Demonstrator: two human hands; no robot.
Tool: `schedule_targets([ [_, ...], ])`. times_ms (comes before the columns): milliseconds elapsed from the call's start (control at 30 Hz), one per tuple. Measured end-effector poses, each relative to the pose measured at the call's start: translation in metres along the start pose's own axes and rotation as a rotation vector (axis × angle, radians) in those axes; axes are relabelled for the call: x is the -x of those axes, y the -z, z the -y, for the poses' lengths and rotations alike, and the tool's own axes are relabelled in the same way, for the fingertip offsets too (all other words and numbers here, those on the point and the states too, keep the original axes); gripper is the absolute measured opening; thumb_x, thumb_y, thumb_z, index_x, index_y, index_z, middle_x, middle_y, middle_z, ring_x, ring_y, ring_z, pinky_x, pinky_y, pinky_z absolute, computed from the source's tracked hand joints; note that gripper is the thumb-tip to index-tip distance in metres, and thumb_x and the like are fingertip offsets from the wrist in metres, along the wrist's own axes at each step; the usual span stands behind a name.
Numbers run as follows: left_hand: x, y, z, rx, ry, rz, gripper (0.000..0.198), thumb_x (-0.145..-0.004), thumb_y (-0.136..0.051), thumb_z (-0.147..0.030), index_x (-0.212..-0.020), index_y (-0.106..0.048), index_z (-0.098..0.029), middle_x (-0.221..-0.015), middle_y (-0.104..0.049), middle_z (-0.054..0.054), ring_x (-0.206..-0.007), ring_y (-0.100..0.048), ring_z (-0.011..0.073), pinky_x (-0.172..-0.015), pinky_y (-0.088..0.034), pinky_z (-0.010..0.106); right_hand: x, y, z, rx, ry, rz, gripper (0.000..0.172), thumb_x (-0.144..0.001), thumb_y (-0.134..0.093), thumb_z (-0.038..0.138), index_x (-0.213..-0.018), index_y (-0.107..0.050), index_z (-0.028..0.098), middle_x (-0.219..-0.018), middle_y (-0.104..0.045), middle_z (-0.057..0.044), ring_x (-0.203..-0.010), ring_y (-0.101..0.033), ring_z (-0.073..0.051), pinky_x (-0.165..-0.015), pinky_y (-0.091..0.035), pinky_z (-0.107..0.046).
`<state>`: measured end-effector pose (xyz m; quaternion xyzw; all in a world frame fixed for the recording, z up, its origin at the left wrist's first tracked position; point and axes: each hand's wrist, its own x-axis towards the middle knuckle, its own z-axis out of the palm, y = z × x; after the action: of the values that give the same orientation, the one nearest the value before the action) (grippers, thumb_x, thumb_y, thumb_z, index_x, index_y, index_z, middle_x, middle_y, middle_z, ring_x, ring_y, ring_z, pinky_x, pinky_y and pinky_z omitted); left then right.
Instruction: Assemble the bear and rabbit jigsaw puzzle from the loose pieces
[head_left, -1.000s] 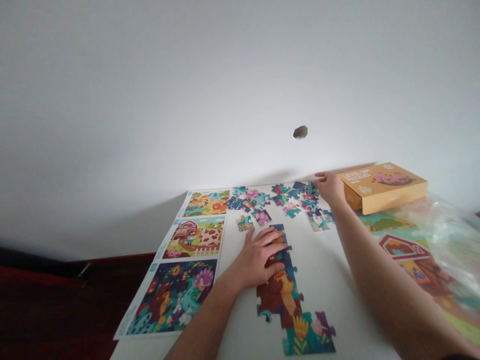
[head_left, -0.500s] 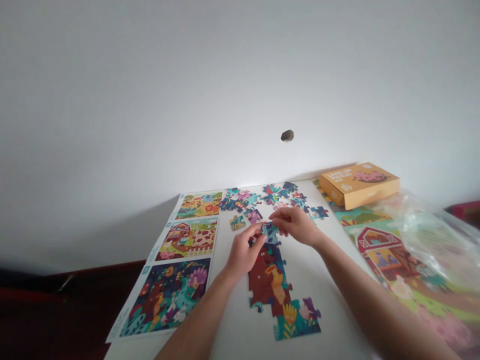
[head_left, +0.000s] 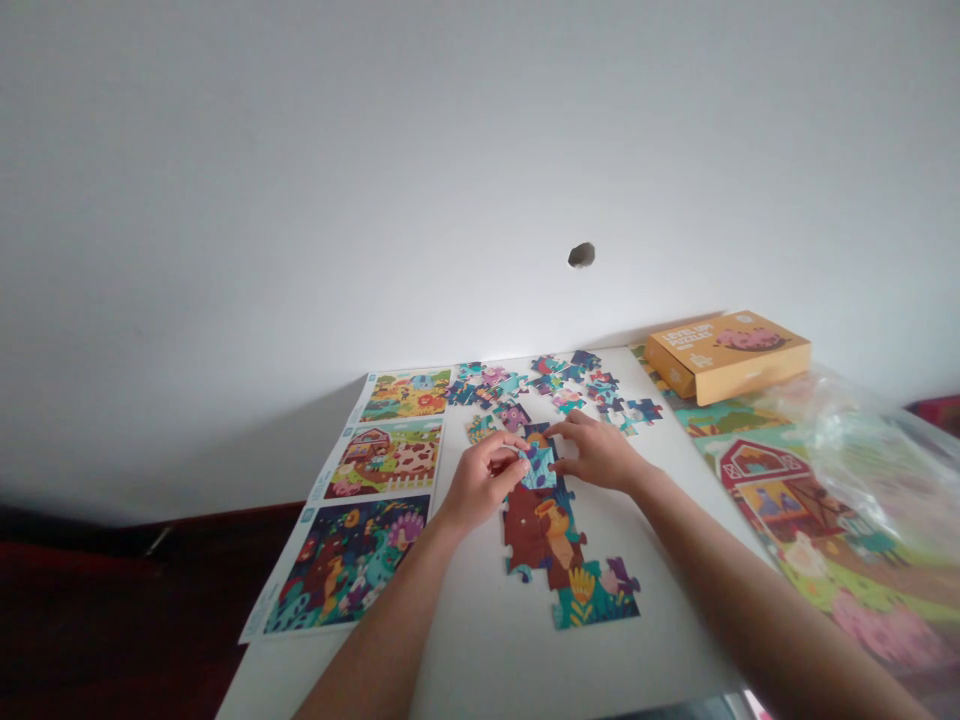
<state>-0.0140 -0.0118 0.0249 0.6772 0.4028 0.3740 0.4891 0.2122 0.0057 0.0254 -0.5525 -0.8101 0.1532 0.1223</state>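
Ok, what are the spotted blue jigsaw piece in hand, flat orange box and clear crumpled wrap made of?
Spotted blue jigsaw piece: likely printed cardboard; flat, cleanly cut edges, gloss unclear.
Flat orange box: probably card, fairly matte; straight folded edges, printed top.
Clear crumpled wrap: apparently glossy plastic film; transparent, bright wrinkled highlights.

"LEVEL UP! PUZZLES" (on orange box)
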Motion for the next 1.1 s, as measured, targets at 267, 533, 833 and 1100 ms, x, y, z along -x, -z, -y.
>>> schedule_targets([
  [267, 0.003, 0.002, -0.003, -0.071, 0.033, 0.035, 0.022, -0.084, -0.066, -0.035, -0.078, -0.059, -0.015, -0.061, -0.059, -0.002, -0.057, -0.054, 0.0102, -0.057, -0.039, 0.021, 0.009, 0.012, 0.012, -0.368, 0.075, -0.063, 0.032, -0.095, -0.052, 0.040, -0.091, -0.074, 0.018, -0.079, -0.072, -0.002, -0.066, -0.058, -0.013, -0.065, -0.040, -0.024],
  [533, 0.000, 0.006, 0.006, -0.188, -0.011, 0.037, 0.031, -0.089, -0.058, -0.040, -0.072, -0.066, -0.015, -0.065, -0.066, 0.002, -0.059, -0.058, 0.0138, -0.055, -0.042, 0.023, 0.015, 0.009, 0.028, -0.729, 0.040, 0.300, 0.017, -0.081, -0.063, 0.029, -0.079, -0.073, 0.015, -0.067, -0.073, -0.001, -0.057, -0.059, -0.012, -0.054, -0.042, -0.021],
  [833, -0.002, 0.003, 0.010, -0.318, -0.070, 0.073, 0.024, -0.093, -0.055, -0.034, -0.093, -0.073, -0.018, -0.082, -0.075, 0.005, -0.075, -0.070, 0.0184, -0.072, -0.052, 0.027, 0.027, 0.005, 0.053, -0.633, 0.037, 0.552, 0.015, -0.079, -0.061, 0.024, -0.070, -0.071, 0.017, -0.060, -0.070, 0.001, -0.058, -0.065, -0.014, -0.058, -0.048, -0.022],
  [1100, -0.002, 0.005, 0.006, -0.412, -0.109, 0.096, 0.026, -0.095, -0.053, -0.035, -0.091, -0.073, -0.019, -0.088, -0.076, 0.005, -0.081, -0.069, 0.0186, -0.078, -0.050, 0.027, 0.031, -0.002, 0.069, -0.405, 0.231, 0.438, 0.016, -0.077, -0.065, 0.022, -0.062, -0.065, 0.018, -0.056, -0.066, 0.002, -0.057, -0.059, -0.011, -0.058, -0.041, -0.020],
])
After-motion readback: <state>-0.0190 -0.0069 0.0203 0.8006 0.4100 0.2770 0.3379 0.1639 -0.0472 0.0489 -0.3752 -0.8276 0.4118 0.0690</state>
